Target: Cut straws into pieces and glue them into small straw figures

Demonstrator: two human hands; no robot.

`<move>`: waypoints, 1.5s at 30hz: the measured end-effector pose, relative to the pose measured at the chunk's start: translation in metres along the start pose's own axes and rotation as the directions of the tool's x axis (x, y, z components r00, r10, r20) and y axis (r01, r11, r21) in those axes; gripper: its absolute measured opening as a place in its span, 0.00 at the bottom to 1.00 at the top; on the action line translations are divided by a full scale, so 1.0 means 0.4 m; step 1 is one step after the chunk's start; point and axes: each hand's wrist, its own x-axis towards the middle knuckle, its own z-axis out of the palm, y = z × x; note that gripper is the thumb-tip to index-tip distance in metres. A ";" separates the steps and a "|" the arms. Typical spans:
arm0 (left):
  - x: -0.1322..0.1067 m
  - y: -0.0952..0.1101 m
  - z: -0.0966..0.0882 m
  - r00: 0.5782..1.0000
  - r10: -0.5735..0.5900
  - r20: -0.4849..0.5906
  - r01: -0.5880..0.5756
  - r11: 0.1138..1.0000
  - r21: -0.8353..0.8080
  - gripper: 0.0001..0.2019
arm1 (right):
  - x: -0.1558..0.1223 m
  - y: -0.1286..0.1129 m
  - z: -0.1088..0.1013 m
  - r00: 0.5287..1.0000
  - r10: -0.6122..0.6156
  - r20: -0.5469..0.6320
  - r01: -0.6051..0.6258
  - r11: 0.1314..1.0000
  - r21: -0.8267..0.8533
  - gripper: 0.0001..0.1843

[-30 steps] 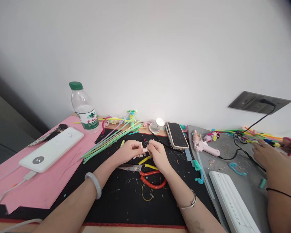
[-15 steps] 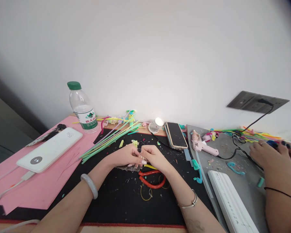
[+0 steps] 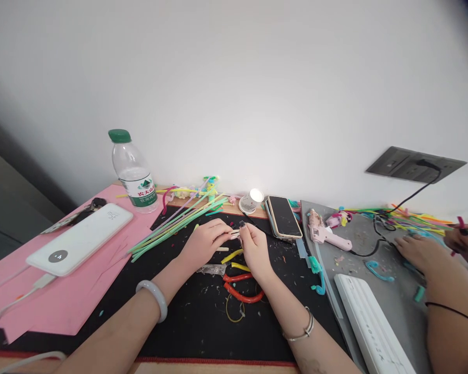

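My left hand and my right hand meet over the black mat, fingers pinched together on a small pale piece between them. A small dark bit sits at my right fingertips. Just below my hands lie scissors with red handles, short yellow stick pieces and a yellow ring. A bundle of long coloured sticks lies to the left of my left hand.
A water bottle, a white power bank on pink paper, a paper cup, phones, a pink glue gun and a white keyboard surround the mat. Another person's hands work at the right among coloured sticks.
My hands have lifted slightly away from me, off the scissors, still pinched together on the small piece. The other person's hands have shifted at the right.
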 end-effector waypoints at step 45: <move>0.005 0.038 -0.002 0.959 -0.262 0.111 0.283 0.910 -0.302 0.12 | 0.002 -0.007 -0.011 0.983 -0.135 0.121 0.148 0.983 -0.107 0.16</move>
